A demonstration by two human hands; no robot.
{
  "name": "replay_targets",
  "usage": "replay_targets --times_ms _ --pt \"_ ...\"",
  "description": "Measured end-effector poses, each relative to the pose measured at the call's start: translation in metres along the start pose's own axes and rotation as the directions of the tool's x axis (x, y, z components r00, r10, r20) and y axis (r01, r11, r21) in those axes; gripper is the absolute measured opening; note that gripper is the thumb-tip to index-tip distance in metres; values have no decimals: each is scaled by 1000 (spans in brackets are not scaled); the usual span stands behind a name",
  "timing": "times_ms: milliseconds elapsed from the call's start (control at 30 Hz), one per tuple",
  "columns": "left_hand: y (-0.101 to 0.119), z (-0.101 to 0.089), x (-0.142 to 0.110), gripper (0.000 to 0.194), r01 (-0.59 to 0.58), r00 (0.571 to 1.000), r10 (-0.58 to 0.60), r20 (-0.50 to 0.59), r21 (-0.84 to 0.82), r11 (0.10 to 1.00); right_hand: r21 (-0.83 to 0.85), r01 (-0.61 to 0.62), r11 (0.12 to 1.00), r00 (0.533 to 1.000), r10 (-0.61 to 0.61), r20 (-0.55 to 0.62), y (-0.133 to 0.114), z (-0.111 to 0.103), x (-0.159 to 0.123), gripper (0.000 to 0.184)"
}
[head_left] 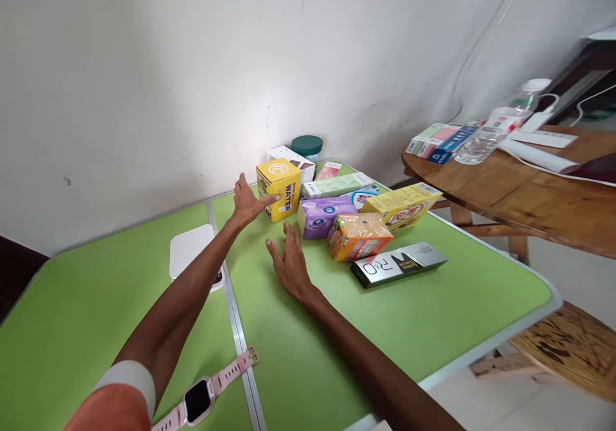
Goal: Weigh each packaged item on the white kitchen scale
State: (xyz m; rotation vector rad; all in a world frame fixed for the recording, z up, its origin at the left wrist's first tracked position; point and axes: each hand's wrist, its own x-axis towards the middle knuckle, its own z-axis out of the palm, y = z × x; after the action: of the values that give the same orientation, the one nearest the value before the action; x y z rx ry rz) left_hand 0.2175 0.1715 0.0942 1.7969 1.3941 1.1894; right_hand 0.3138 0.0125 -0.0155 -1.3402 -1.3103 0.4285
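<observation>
My left hand [247, 204] is at the left side of a yellow box [286, 194] with "WATER" printed on it. Its fingers are spread and the thumb overlaps the box's front; whether it touches I cannot tell. Below the box, my right hand [291, 265] hovers with fingers apart and holds nothing. Nearest to it are a purple tissue pack [320, 218] and an orange wrapped pack [360, 237]. A silver and black flat box [399, 265] lies to the right. Behind the yellow box stand a white box [301, 161] and a green-lidded jar [308, 145].
A white scale-like device [192, 249] lies partly under my left forearm. Near the front is a pink-strapped smartwatch [198, 401]. A yellow carton [404, 205] and a pale green box [337, 185] sit at the right back. A wooden table [529, 216] holds a plastic bottle [495, 133].
</observation>
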Motion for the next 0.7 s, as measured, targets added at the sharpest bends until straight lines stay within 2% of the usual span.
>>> replay_targets --times_ms 67,100,200,300,433,533,633,700 --pt "-7 9 10 147 28 996 -25 88 -42 999 -43 -76 996 996 75 -41 21 27 23 89" --pt "-9 15 13 145 23 991 -13 133 -72 997 -57 -97 994 993 93 -72 31 37 33 93" --pt "-12 27 17 121 -11 980 39 197 -142 990 -60 -112 992 978 99 -186 51 55 55 93" --pt "-12 24 18 104 17 979 2 202 -92 996 -39 -129 991 954 114 -276 55 62 70 89" --pt "-15 1 11 98 59 967 -34 252 -92 994 -15 -145 989 942 134 -307 48 60 79 90" --pt "-17 -22 -2 96 67 959 -30 280 -123 990 -13 -130 991 955 122 -270 41 55 76 86" --pt "-13 -50 -15 97 36 966 -2 257 -130 991 2 -44 999 978 43 -202 28 52 70 76" --pt "-4 -76 -24 97 6 972 24 235 -127 992 10 41 999 984 -39 -174 11 52 64 68"
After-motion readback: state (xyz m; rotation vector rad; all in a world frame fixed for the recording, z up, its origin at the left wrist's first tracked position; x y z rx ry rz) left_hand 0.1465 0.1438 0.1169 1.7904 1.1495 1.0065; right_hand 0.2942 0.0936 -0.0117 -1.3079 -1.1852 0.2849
